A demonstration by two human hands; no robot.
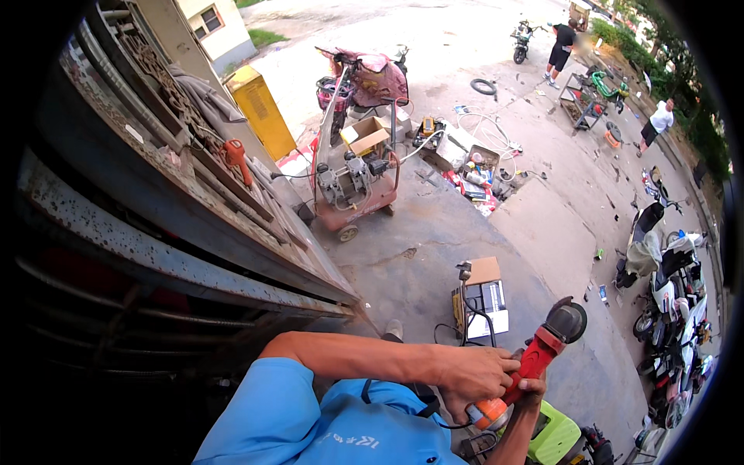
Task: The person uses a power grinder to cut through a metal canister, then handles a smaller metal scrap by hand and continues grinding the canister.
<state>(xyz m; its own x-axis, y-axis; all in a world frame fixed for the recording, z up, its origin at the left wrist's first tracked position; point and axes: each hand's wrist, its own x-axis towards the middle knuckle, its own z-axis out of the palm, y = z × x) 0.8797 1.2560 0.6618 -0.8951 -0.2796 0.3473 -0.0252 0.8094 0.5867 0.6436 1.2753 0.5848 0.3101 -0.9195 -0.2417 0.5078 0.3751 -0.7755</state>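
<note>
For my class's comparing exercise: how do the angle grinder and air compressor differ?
The angle grinder is held in the left hand and right hand; the air compressor stands on the ground. The angle grinder is small, bright red and orange; the air compressor is bulkier and duller red. Both are partly reddish.

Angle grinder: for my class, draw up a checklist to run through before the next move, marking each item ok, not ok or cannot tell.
1. Both hands on the angle grinder: ok; the left hand and right hand are on its body.
2. Disc end turned away from the torso: ok.
3. Gloves worn: not ok; both hands are bare.
4. Power cord clear along its length: cannot tell; part is hidden.
5. Disc stopped: cannot tell from a still.
6. Bystanders well back: ok; the person in dark clothing and the person in a white top stand in the background.
</note>
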